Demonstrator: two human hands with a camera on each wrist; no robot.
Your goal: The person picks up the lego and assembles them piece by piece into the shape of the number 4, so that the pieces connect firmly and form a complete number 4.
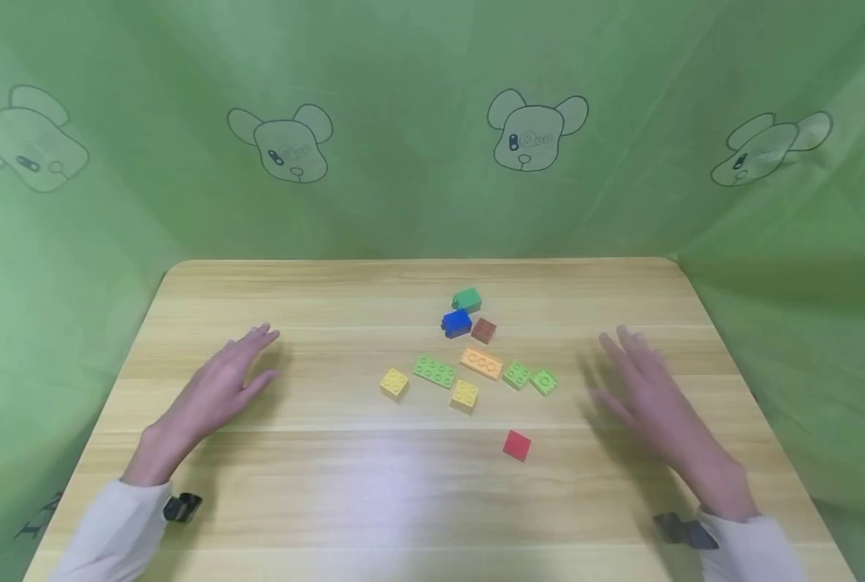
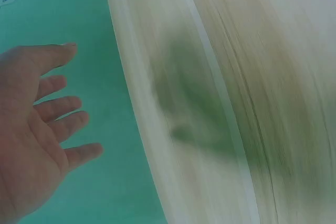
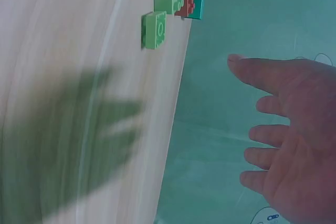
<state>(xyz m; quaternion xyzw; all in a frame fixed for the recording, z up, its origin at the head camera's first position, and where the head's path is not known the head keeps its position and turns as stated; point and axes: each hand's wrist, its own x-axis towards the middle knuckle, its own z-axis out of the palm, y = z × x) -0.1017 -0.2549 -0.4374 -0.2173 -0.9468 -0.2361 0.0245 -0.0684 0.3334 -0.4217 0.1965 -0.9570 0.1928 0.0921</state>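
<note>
Above the left part of the table hovers my left hand [image 1: 217,390], its fingers loosely extended and nothing in it. On the other side my right hand [image 1: 651,398] hangs over the table, also holding nothing. Toy building bricks lie between the hands. A green brick [image 1: 467,300], a blue brick [image 1: 457,323] and a brown brick [image 1: 484,330] are at the back. Nearer are an orange brick [image 1: 481,363], a long light green brick [image 1: 435,372] and two yellow bricks [image 1: 394,384]. Closest to the right hand are two small light green bricks [image 1: 544,381]. A flat red piece [image 1: 516,445] lies in front.
The wooden table [image 1: 316,485] has a straight back edge and rounded far corners. A green curtain [image 1: 418,210] with printed bear heads surrounds its back and sides. Dark wrist cameras [image 1: 183,508] sit by the white sleeves [image 1: 116,533].
</note>
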